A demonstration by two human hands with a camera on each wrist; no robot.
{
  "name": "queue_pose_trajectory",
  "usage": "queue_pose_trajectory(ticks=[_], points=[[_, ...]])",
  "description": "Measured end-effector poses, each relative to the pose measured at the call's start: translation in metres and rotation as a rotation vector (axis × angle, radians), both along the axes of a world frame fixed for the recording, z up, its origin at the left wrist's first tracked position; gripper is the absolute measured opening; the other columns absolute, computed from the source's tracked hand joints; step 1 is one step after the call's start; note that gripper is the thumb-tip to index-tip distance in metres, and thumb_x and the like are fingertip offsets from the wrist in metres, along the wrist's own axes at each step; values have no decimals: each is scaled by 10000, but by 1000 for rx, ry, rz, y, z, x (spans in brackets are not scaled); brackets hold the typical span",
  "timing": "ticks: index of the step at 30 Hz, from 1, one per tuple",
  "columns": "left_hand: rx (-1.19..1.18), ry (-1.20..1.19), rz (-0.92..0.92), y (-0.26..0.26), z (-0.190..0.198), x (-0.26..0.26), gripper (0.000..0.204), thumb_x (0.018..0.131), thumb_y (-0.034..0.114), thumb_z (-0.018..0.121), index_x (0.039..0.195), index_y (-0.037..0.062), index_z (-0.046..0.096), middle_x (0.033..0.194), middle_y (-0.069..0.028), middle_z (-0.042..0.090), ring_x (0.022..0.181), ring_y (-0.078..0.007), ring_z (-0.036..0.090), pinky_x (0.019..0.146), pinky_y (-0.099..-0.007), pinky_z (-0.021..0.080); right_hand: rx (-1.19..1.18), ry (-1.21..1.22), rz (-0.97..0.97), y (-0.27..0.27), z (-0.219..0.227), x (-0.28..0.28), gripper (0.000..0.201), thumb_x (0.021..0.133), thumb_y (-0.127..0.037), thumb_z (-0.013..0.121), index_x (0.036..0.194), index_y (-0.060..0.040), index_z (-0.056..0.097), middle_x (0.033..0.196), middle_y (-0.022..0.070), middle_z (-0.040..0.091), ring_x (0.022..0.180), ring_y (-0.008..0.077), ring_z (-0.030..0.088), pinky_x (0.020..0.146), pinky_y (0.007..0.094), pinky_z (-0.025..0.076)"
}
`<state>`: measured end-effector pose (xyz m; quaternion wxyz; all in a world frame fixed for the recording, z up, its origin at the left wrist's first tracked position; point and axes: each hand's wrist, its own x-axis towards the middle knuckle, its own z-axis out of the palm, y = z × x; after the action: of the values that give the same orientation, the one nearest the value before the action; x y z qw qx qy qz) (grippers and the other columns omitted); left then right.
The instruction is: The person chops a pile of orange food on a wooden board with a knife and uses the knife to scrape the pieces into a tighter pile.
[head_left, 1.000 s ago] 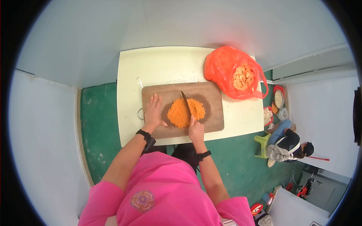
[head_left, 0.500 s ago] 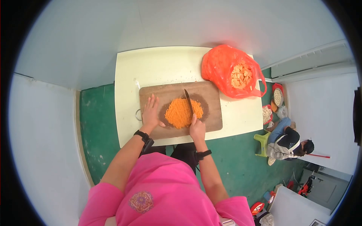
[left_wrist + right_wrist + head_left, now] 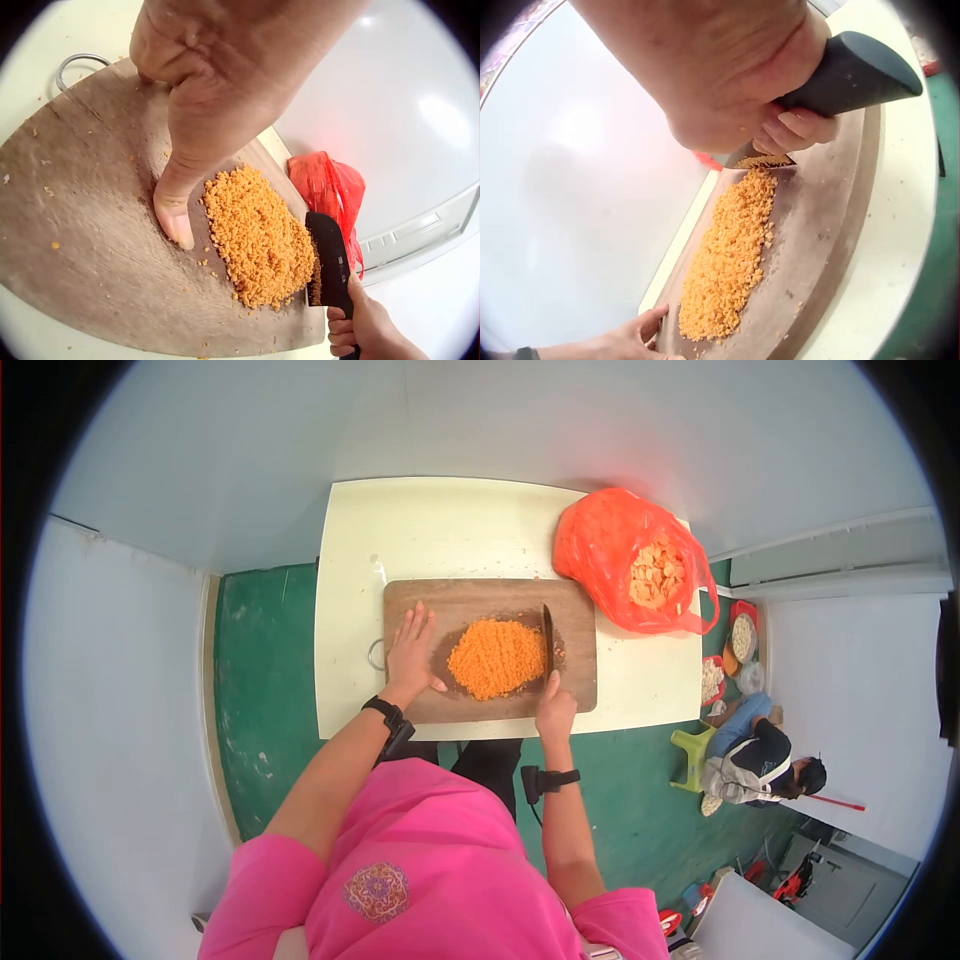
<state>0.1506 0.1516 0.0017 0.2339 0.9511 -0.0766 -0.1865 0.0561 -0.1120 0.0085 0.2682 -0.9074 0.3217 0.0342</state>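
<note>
On the wooden board (image 3: 450,595) lies a flattened heap of finely chopped orange food (image 3: 497,658). My right hand (image 3: 556,710) grips the black handle of a knife (image 3: 548,635), whose blade stands along the heap's right edge. In the left wrist view the dark blade (image 3: 328,251) has orange bits stuck to it. My left hand (image 3: 408,657) rests on the board's left part, fingers spread, thumb close to the heap. The right wrist view shows the knife's handle (image 3: 855,75) in my curled fingers.
A red plastic bag (image 3: 600,545) of orange slices stands on the table (image 3: 350,530) at the back right. A metal ring (image 3: 376,654) is at the board's left. Beyond the table, a person (image 3: 765,760) sits by a green stool (image 3: 690,757) and containers.
The knife and my right hand have moved right, from across the heap to its right edge. My left hand has stayed on the board. The head view has shifted slightly.
</note>
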Motion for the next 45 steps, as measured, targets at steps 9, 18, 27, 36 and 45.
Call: queue_pose_trajectory(ticks=[9,18,27,36,45], points=[[20,14,-10,-1,-4,1,1441,354,275,995,1569,129,233,1670,-90,103,1532,-274,140,1228,-452,245,47,-41,107,30,-2,7,692,1063,-442,368,757,95,680,745,360,618,741,544,616,683,599,479],[14,-8,-23,-1,-2,-1,1450,358,285,994,1574,137,217,1669,-89,108,1535,-271,130,1233,-452,231,69,-60,97,37,-2,9,677,1069,-418,348,770,91,678,740,358,617,744,536,619,682,601,480],[15,5,-20,-1,0,1,1464,359,275,993,1579,133,197,1667,-94,116,1535,-277,126,1230,-458,234,82,-74,85,49,18,11,678,1067,-425,357,762,89,679,713,350,613,706,526,625,646,594,490],[20,-16,-26,-1,-2,-2,1454,343,277,992,1573,136,229,1668,-92,115,1529,-288,155,1226,-461,244,9,-40,136,45,6,11,689,1063,-437,358,753,80,694,708,345,618,691,511,639,646,584,510],[-12,-56,-21,-1,-8,2,1468,314,288,989,1568,130,241,1667,-101,114,1524,-304,166,1221,-468,250,10,10,131,37,-5,15,694,1061,-440,361,745,81,693,741,356,627,728,512,648,674,589,509]])
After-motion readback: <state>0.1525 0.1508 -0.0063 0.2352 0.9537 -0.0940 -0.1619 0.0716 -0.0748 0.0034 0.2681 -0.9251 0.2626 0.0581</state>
